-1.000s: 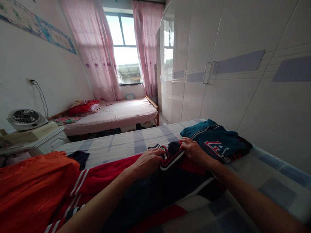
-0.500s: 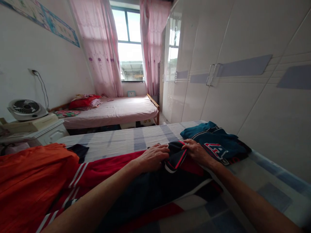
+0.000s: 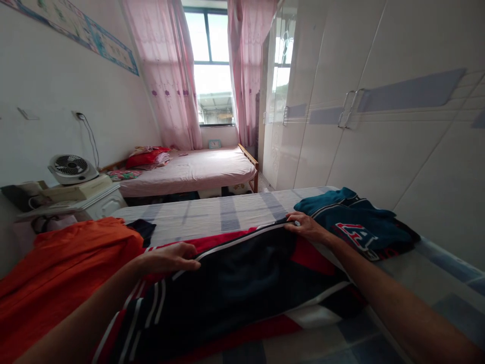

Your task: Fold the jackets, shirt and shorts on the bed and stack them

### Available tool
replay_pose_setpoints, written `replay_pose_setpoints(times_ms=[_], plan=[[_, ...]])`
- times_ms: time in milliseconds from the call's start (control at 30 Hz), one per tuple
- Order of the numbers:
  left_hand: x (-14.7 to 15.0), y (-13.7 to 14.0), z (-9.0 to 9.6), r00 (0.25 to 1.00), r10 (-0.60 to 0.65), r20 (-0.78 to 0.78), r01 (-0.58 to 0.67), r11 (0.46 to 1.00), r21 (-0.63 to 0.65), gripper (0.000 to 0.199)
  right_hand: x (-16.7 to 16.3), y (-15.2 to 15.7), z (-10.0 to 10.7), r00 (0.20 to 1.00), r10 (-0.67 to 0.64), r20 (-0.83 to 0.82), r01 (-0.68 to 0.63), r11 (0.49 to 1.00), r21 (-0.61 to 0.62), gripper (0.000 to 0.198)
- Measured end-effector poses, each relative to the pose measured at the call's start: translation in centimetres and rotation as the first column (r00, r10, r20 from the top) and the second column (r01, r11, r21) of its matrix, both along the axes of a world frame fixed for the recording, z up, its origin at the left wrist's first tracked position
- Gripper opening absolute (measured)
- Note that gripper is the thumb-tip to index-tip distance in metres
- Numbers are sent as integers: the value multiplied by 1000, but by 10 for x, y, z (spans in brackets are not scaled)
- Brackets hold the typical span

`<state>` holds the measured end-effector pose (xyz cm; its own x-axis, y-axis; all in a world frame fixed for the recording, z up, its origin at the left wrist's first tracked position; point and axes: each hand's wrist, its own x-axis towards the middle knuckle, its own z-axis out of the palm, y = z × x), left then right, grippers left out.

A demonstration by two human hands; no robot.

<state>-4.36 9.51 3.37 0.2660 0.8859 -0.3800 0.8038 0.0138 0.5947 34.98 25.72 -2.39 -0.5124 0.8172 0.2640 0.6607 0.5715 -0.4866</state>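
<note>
A navy, red and white sports garment [image 3: 235, 283] lies spread on the checked bed in front of me, with white stripes at its left end; whether it is a jacket or trousers I cannot tell. My left hand [image 3: 170, 258] is at the left end of its far edge, thumb and fingers around the fabric. At the right end of that edge, my right hand [image 3: 306, 227] pinches the cloth, a ring on one finger. Between both hands the white-piped edge runs straight. Beside my right hand lies a folded teal garment [image 3: 352, 217] with a letter patch.
Orange clothing [image 3: 83, 247] lies at the left, a dark piece [image 3: 144, 230] showing behind it. The checked bed [image 3: 197, 217] extends under everything. A fan [image 3: 71, 168] stands on a cabinet at left. Beyond are a pink-sheeted bed [image 3: 204, 169] and a white wardrobe [image 3: 341, 162] along the right.
My left hand has moved left, away from my right hand. The bunched dark flap between them is now drawn out flat into a straight edge. The view has turned slightly left.
</note>
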Motion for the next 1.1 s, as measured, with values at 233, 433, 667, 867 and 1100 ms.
replay_pose_setpoints(times_ms=[233, 433, 667, 867, 1100], plan=[[-40, -20, -15, 964, 195, 182, -221, 966, 135, 46, -11, 12, 5, 998, -15, 64, 17, 999, -28, 43], [-45, -8, -30, 933, 337, -129, -243, 851, 466, 42, -26, 6, 3, 973, -179, 149, 170, 983, 68, 28], [-4, -43, -53, 905, 311, -289, -7, 692, 722, 47, -61, -49, -14, 978, -92, 189, 3, 905, 425, 43], [3, -56, -89, 867, 249, -432, 76, 791, 608, 54, -63, -57, -45, 927, -28, 375, -50, 979, 197, 47], [-2, -54, -86, 885, 243, -397, 60, 786, 615, 52, 8, -113, -6, 886, -449, 114, 389, 855, 343, 40]])
